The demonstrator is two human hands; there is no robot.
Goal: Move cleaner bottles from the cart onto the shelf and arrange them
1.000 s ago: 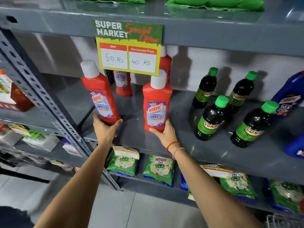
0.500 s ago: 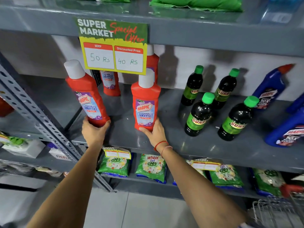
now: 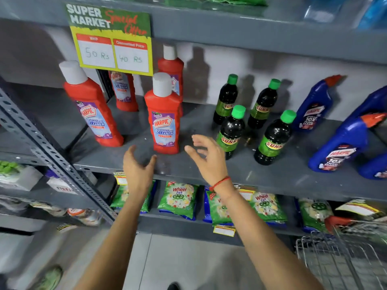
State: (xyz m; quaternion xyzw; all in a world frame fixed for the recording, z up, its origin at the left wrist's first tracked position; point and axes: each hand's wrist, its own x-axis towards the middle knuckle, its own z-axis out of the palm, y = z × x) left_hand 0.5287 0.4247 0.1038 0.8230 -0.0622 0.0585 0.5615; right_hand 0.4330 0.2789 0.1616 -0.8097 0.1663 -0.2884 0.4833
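Two red Harpic cleaner bottles with white caps stand at the front of the grey shelf (image 3: pixel 240 174): the left bottle (image 3: pixel 92 109) and the middle bottle (image 3: pixel 165 120). Behind them stand two more red bottles, one (image 3: pixel 123 91) under the price sign and one (image 3: pixel 172 68) at the back. My left hand (image 3: pixel 138 166) hovers open in front of the shelf edge between the two front bottles. My right hand (image 3: pixel 207 158) is open just right of the middle bottle, touching nothing. The wire cart (image 3: pixel 343 254) shows at the lower right.
Several dark Sunny bottles with green caps (image 3: pixel 230 130) stand right of centre, blue Harpic bottles (image 3: pixel 339 143) at the far right. A price sign (image 3: pixel 113 38) hangs from the upper shelf. Green Wheel detergent packs (image 3: pixel 180 199) fill the shelf below. A perforated steel post (image 3: pixel 48 151) runs at left.
Both hands have let go of the two front red bottles and pulled back towards the shelf edge. The bottles stay standing. The view has shifted right, showing more blue bottles and the cart.
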